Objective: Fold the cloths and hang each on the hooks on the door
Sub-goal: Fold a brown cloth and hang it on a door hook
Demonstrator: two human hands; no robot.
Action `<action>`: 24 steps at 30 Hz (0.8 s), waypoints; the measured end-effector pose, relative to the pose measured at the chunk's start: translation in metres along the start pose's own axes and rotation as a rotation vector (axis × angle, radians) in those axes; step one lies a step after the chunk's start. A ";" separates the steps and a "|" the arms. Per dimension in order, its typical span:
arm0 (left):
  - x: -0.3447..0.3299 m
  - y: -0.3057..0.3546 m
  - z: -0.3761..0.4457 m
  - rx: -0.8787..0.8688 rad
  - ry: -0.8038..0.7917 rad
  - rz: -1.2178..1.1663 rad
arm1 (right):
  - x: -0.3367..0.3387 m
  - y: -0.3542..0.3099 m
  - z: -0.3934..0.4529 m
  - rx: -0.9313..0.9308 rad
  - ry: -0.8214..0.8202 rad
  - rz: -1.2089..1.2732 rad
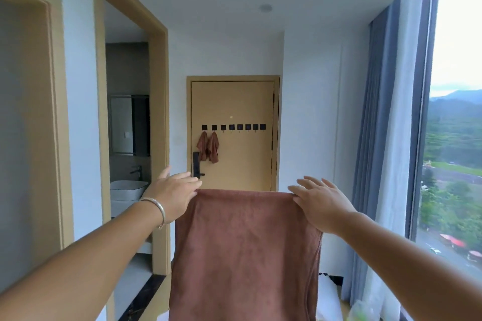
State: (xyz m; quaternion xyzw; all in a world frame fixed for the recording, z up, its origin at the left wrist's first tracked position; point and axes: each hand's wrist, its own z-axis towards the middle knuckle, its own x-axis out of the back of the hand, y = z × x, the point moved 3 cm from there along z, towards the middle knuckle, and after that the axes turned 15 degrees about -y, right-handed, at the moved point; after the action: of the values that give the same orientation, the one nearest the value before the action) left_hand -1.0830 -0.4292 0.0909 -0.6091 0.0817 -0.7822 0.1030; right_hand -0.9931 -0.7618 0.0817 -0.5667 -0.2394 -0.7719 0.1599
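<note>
Across the lower centre of the head view: a brown cloth (245, 250) held up flat, hanging from its top edge down past the bottom of the frame. At its upper left corner, the left hand (173, 197), thumb and forefinger pinching the fabric, other fingers stretched forward; silver bracelet (156, 210) on that wrist. At its upper right corner, the right hand (322, 203), pinching the corner from the side, remaining fingers (315, 182) fanned out above the edge. Both forearms reaching in from the bottom corners of the frame, cloth stretched between them.

Further back, centre of the frame: a tan door (233, 135) with a row of black square hooks (233, 127) across its middle. Two small brown cloths (208, 147) hanging side by side from the two leftmost hooks, just above a black handle (197, 165). Remaining hooks bare.

Left of frame: an open doorway with a white basin (127, 190) and tap. Right of frame: blue curtains (386, 138) beside a tall window (456, 138) with green hills outside.
</note>
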 end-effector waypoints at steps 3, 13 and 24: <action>-0.001 -0.010 -0.005 0.012 0.000 0.012 | 0.003 -0.009 0.012 0.012 0.040 -0.004; -0.026 -0.047 0.019 0.074 -0.058 -0.007 | -0.015 -0.034 0.071 0.042 0.024 -0.009; -0.083 -0.113 0.144 0.132 -0.036 0.018 | -0.057 -0.029 0.221 0.106 0.069 0.004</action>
State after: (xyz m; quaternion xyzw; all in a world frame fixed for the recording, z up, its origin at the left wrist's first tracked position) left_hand -0.9308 -0.2990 0.0765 -0.6140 0.0333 -0.7739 0.1514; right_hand -0.8145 -0.6178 0.0759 -0.5312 -0.2733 -0.7768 0.1996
